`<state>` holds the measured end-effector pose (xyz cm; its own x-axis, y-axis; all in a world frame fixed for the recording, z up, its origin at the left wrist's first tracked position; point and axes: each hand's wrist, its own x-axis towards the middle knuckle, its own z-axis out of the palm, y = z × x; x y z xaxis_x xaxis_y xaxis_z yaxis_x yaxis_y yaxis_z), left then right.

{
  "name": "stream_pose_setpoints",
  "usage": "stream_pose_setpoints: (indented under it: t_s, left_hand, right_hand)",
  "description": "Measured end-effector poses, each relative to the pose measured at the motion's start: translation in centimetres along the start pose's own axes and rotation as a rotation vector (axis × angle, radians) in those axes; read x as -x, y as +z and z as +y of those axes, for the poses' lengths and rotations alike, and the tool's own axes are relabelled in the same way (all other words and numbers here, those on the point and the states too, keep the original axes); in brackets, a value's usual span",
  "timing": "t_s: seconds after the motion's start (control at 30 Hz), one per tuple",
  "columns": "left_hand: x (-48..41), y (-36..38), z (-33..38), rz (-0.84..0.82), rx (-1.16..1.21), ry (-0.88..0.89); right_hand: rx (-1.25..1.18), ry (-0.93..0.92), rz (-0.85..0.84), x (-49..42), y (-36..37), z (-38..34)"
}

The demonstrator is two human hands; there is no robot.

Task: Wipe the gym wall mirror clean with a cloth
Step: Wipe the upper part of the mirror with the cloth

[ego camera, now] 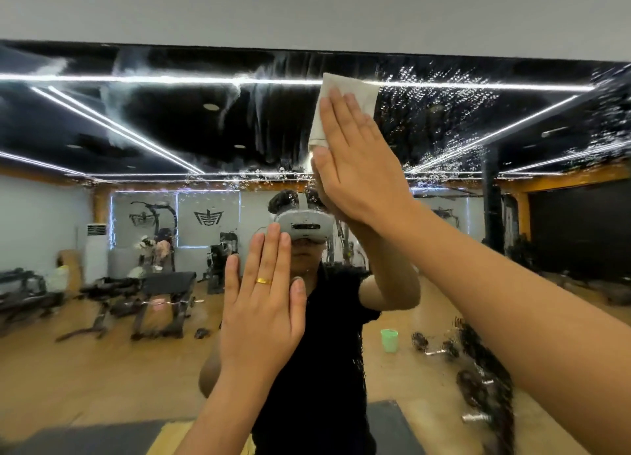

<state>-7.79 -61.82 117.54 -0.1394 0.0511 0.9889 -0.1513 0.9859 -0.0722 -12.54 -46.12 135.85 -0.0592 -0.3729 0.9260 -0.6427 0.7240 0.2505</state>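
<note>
Both hands lie flat on the mirror: right hand presses the cloth near the mirror's top edge, fingers straight, wiping toward the droplets; left hand, released and empty, rests lower, likely for balance.

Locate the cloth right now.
Head view, upper right of centre: the cloth is pressed to the mirror under the right hand, near the mirror's top edge.

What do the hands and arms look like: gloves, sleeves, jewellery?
No gloves. The left hand wears a plain gold ring on one finger; the right hand wears nothing. Both forearms are uncovered, no sleeves in view.
</note>
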Motion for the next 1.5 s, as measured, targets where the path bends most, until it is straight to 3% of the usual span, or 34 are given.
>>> stream_pose_setpoints:
  t_s: [0.23,0.57,0.83,1.1,1.3,1.4,1.5]
  left_hand:
    - [0.0,-0.4,-0.1,0.002,0.000,-0.003]
    - [-0.1,-0.4,0.1,-0.009,-0.002,-0.022]
    - [0.1,-0.4,0.1,0.008,-0.031,-0.013]
    - [-0.1,-0.5,0.3,-0.005,-0.023,-0.013]
    - [0.1,-0.5,0.2,-0.008,-0.011,-0.009]
    - [0.1,-0.6,0.1,-0.003,-0.003,-0.006]
    - [0.2,-0.5,0.0,0.008,-0.008,-0.001]
  right_hand:
    - [-0.026,0.046,0.013,-5.0,-1.7,1.6]
    - [-0.045,-0.052,-0.018,-0.7,-0.7,1.2]
    - [-0.133,0.068,0.013,-4.0,-2.0,1.7]
    - [-0.029,-0.069,-0.044,0.5,-1.1,2.1]
    - [-0.062,0.029,0.010,-4.6,-2.6,3.1]
    - [-0.115,0.108,0.032,-2.5,-1.3,1.0]
    - [-0.119,0.069,0.025,1.5,0.0,-0.4]
